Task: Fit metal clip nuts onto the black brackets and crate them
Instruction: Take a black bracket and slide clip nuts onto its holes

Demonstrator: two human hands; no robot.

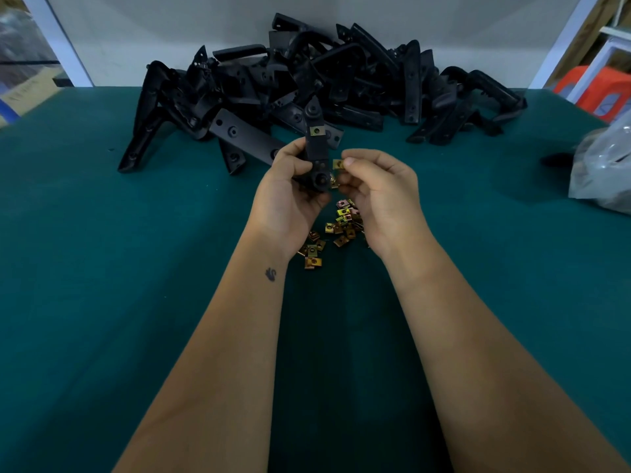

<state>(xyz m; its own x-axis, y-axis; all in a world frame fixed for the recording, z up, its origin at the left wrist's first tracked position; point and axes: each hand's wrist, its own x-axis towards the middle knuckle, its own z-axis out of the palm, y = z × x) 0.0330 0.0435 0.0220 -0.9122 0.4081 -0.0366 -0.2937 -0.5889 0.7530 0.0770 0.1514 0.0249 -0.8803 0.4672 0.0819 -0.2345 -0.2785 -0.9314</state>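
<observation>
A black bracket (316,148) is held upright above a green table (102,250), gripped in the left hand (290,192). The fingers and thumb of that hand curl round the bracket's lower half, so its top end sticks up past the fingertips. One metal clip nut (317,131) already sits on the bracket's upper part, just above the left thumb.

Just to the right of the bracket, the right hand (379,196) pinches a second clip nut (338,163) between thumb and forefinger. The nut is near the bracket's edge, level with its middle; whether nut and bracket touch is not clear. The other fingers of the right hand are curled in, and another gold-coloured piece shows just under them, beside the bracket's lower end.

Below and between the two hands, toward the wrists, a loose scatter of gold-coloured clip nuts (341,223) lies on the table.

Beyond the hands, farther from the person, a big heap of black brackets (307,80) is piled against a pale wall (153,29).

Far to the right of the right hand, a clear plastic bag (604,165) sits at the table's edge. Past it, off the table, is an orange stool (594,90).
</observation>
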